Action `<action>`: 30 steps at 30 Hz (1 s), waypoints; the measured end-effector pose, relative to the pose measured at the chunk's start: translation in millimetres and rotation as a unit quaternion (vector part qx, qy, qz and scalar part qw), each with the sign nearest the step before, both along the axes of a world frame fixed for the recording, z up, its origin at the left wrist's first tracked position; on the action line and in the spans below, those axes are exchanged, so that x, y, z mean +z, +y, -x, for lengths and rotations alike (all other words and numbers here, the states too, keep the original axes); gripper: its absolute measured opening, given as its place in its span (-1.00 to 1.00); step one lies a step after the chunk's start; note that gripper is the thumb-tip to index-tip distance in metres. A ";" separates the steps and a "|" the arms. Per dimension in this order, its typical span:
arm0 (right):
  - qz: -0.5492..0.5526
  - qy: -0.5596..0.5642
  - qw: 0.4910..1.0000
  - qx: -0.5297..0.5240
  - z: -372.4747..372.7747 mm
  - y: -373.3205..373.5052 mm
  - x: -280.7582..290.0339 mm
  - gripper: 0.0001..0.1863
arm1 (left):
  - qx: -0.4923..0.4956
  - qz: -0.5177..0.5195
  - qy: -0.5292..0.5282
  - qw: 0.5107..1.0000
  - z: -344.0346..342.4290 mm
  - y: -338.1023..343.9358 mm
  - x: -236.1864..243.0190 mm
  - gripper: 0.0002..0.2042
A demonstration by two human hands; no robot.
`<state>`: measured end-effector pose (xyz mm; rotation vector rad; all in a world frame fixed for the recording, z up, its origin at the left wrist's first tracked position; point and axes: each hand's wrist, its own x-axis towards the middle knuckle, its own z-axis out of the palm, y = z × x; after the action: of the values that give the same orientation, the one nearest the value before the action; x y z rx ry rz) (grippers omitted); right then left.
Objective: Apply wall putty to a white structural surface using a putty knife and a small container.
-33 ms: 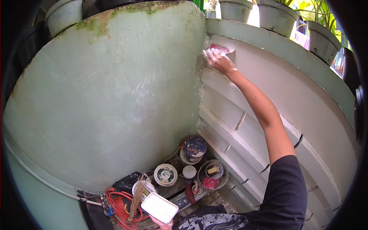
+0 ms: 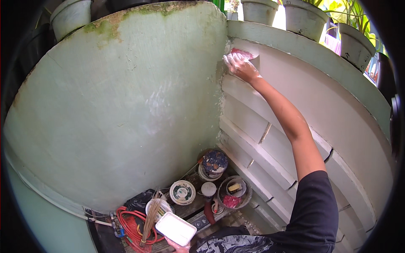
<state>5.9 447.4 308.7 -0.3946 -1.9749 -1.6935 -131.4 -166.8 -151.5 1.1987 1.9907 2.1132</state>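
We are looking at a broad pale-green wall (image 2: 126,118) that is filling the left side and meeting a white panel (image 2: 320,97) in a corner. Near the foot of that corner, a grey tub (image 2: 248,195) and a smaller lidded pail (image 2: 182,192) are standing side by side. Nearer us, a shallow white tray (image 2: 175,228) is sitting in the grasp of the left hand (image 2: 179,248), by its lower edge. High up, the whitened right hand (image 2: 241,67) is grasping a flat pink-red piece (image 2: 243,53), which is resting against the panel just beside the corner; how hard it is pressing, we cannot tell. Against the earlier picture, we are seeing no clear shift in hands, tray or piece, so we are judging that contact is continuing unbroken there
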 end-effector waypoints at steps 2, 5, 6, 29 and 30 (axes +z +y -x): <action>-0.012 0.001 1.000 0.012 -2.2 -0.9 1.7 -0.55 | -0.004 0.005 0.000 1.000 0.6 -1.5 -0.5 -0.16; 0.017 -0.009 1.000 0.000 2.1 -4.9 5.2 -0.54 | -0.009 0.015 0.003 1.000 3.1 -7.8 -0.5 -0.14; -0.011 0.003 0.999 -0.032 2.7 -5.4 6.1 -0.53 | -0.013 0.018 0.004 1.000 5.3 -7.2 -0.7 -0.14; -0.040 0.037 0.996 -0.073 -17.8 7.8 15.2 -0.67 | -0.163 -0.231 -0.666 0.690 33.5 1.0 -34.1 -0.49; -0.041 0.036 0.996 -0.077 -19.9 9.8 14.5 -0.67 | -0.162 -0.200 -0.602 0.756 28.3 2.5 -34.0 -0.48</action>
<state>25.7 457.2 323.3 -0.5834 -1.8583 -1.8210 -159.7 -164.2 -185.5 -0.0343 0.7108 2.1745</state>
